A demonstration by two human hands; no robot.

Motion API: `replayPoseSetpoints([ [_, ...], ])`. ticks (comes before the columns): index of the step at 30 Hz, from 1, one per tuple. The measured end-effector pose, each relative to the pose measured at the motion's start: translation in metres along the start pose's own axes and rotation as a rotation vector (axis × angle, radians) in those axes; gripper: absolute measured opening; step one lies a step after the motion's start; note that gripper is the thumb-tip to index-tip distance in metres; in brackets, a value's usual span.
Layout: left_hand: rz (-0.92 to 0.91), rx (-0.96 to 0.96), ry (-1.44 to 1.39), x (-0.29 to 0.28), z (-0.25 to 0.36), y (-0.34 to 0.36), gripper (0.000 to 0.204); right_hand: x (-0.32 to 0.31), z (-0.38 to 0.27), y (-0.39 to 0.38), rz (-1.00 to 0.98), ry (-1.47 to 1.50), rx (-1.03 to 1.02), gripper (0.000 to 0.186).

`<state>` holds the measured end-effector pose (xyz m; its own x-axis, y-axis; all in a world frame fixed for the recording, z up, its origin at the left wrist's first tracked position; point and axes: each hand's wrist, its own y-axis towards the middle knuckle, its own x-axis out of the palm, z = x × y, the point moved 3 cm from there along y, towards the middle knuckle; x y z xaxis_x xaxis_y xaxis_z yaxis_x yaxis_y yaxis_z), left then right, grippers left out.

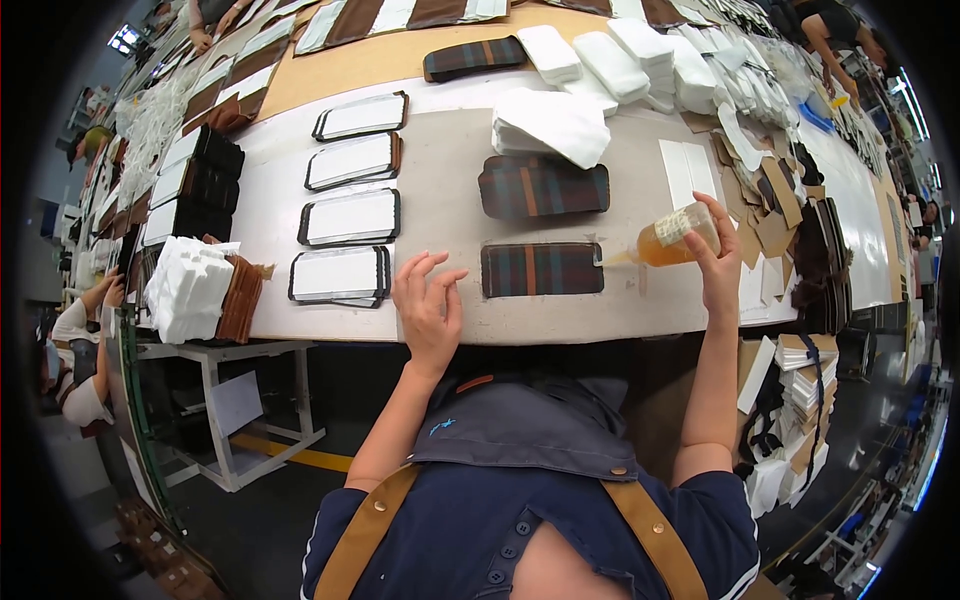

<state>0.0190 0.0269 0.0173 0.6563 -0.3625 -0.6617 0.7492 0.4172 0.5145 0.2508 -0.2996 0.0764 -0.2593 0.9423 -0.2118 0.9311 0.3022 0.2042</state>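
Note:
My right hand (715, 255) grips a plastic bottle (670, 238) of amber liquid, tilted with its thin nozzle pointing left at the right edge of a dark plaid panel (541, 269) with an orange stripe. My left hand (430, 305) is open, fingers apart and slightly bent, near the table's front edge, left of that panel. A second plaid piece (543, 186) lies above it, partly under white padded sheets (548, 125). To the left, four small stacks of white, dark-rimmed panels (338, 272) form a column.
White foam pieces (188, 285), brown pieces (240, 295) and dark stacks (195, 185) line the table's left. Cardboard scraps (770, 210) and white bundles (625, 60) cover the right and back. A co-worker's hands (105, 290) show at left; other people are at the back.

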Motion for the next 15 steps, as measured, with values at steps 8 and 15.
replayPoseSetpoints([
  [8, -0.001, 0.008, 0.019, 0.001, -0.001, 0.0, 0.018, -0.017, 0.007, -0.034, 0.04, 0.017, 0.041, 0.055],
  [15, -0.005, 0.016, 0.027, 0.004, -0.004, -0.001, 0.019, -0.009, 0.024, -0.11, 0.493, 0.307, 0.152, 0.041],
])
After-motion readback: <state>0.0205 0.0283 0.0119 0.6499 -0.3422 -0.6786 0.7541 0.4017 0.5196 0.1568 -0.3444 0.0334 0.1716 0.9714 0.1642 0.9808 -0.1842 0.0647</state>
